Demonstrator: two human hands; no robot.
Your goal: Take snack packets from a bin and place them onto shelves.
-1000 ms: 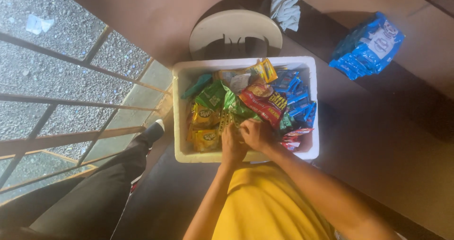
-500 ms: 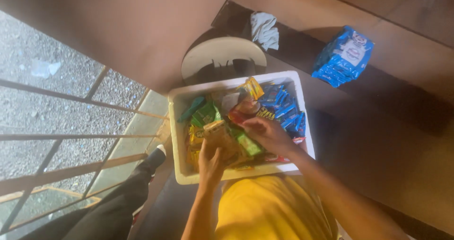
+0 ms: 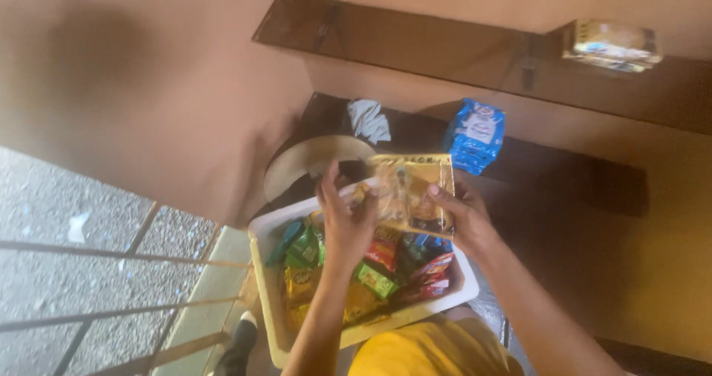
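Above the white box [image 3: 261,251] of snack packs on your lap, your left hand [image 3: 345,224] and right hand [image 3: 461,216] pinch a gold packet [image 3: 412,192], seemingly lifted out, below the far shelf [image 3: 445,53].

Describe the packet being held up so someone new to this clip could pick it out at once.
Start at the white tub of snack packets at bottom centre. Just above it, the left hand and right hand hold up one gold packet. It alone is lifted clear of the tub, unlike the red, green and yellow packets inside.
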